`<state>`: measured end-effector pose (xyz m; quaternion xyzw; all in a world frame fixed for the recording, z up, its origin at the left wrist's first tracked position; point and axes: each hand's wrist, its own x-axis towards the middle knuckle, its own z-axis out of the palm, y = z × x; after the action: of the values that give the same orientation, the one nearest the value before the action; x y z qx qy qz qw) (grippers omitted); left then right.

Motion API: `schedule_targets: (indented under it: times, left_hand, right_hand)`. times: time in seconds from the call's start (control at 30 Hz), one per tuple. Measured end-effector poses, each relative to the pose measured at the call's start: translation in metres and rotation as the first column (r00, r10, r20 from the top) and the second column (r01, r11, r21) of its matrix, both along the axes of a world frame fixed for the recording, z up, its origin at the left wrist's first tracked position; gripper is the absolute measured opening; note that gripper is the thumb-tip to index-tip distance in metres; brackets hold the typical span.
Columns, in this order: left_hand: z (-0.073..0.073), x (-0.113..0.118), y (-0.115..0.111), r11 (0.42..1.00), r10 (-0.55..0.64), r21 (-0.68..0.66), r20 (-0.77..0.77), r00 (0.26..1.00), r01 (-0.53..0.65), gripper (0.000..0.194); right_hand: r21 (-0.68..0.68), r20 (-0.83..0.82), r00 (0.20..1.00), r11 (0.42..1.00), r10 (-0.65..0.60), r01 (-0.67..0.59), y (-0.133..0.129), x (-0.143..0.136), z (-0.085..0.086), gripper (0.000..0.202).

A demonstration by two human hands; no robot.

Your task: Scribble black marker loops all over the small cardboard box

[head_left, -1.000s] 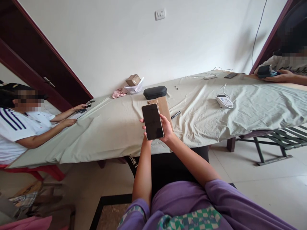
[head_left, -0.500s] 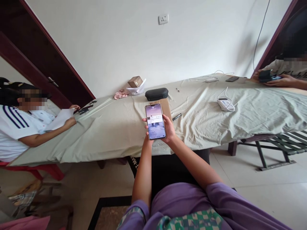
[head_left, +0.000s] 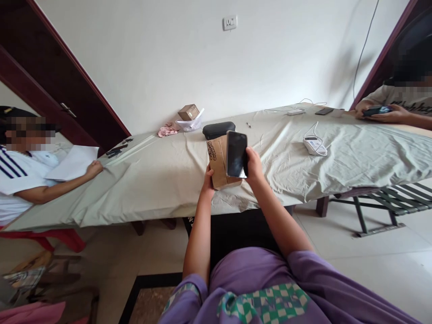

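1. Grey-green cloth (head_left: 162, 180) covers the long table (head_left: 354, 193) that stretches away beyond both hands.
2. Cardboard box (head_left: 218, 162) stands upright above the table edge, gripped at its lower left corner by the left hand (head_left: 207, 180), fingers closed on it.
3. Black case (head_left: 218, 129) lies just behind the box.
4. Dark-screened phone (head_left: 236, 154) is held upright against the box's right face, clasped by the right hand (head_left: 254, 164), fingers wrapped round its edge.
5. White charger (head_left: 315, 145) rests well right of that hand.
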<state>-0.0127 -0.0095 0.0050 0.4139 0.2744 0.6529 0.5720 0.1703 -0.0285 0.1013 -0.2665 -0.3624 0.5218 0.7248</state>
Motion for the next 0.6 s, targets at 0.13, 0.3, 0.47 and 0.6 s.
schedule_targets:
  times: [0.13, 0.3, 0.47, 0.6]
  left_hand:
    - [0.002, 0.001, -0.008, 0.998, 0.068, -0.01, 0.005, 0.998, -0.068, 0.077]
    - [0.006, 0.0, -0.008, 0.997, 0.079, 0.001, -0.006, 0.997, -0.079, 0.08]
    - [0.008, 0.001, -0.006, 0.996, 0.085, 0.029, -0.016, 0.996, -0.085, 0.078]
    - [0.011, 0.003, -0.011, 0.994, 0.093, 0.06, -0.02, 0.995, -0.092, 0.073]
  right_hand:
    - [-0.076, 0.368, 0.91, 0.97, -0.189, 0.232, 0.033, 0.064, -0.008, 0.023]
    - [-0.261, 0.701, 0.7, 0.865, -0.136, 0.429, 0.053, 0.111, -0.043, 0.02]
    - [-0.302, 0.751, 0.655, 0.839, -0.084, 0.453, 0.05, 0.117, -0.073, 0.014]
    - [-0.309, 0.788, 0.611, 0.812, -0.072, 0.495, 0.05, 0.12, -0.076, 0.027]
